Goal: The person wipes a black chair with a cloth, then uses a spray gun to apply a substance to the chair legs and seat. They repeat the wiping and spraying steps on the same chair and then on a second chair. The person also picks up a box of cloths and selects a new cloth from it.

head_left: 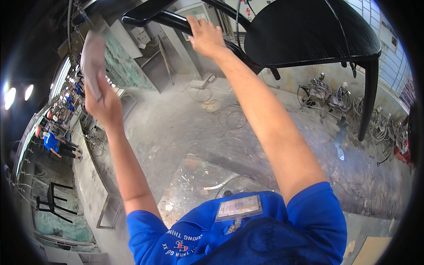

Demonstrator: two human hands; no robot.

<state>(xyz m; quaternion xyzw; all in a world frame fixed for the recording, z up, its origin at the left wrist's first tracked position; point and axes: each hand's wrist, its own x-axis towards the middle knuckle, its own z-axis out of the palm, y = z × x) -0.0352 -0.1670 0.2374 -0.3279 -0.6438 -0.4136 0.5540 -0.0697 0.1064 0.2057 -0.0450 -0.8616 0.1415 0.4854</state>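
Observation:
A glossy black chair (309, 33) with a broad rounded seat hangs at the upper right, a thin cord passing over its seat. My right hand (207, 37) is raised and closed round one of its black bars, left of the seat. To the left, my left hand (104, 104) holds up a flat, greyish-pink pad (92, 55), somewhat blurred; I cannot tell its exact kind. The pad is apart from the chair. One chair leg (369, 101) points down at the right, and part of the chair is cut off by the top edge.
Wheeled equipment (316, 92) and coiled hoses (375, 119) line the right wall. A hose loop (232, 117) lies on the dusty floor. Another black chair (53, 203) hangs at the lower left, near a person in blue (53, 142). Green-stained panels (126, 66) stand behind my left hand.

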